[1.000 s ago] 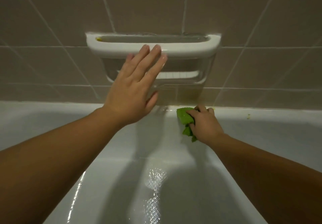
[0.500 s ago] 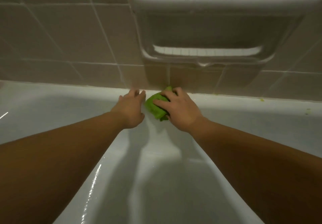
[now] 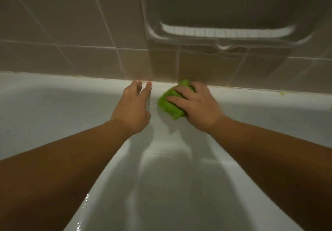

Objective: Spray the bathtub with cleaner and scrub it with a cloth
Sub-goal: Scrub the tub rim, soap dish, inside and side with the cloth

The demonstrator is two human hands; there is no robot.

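Scrub pass on the far ledge of the bathtub, by the tiled wall.
Head view: right hand presses a bunched green cloth flat on the ledge, fingers spread and slightly curled over it, likely for pressure. Left hand rests just beside it with straight fingers, holding nothing, probably bracing. Soap dish above.
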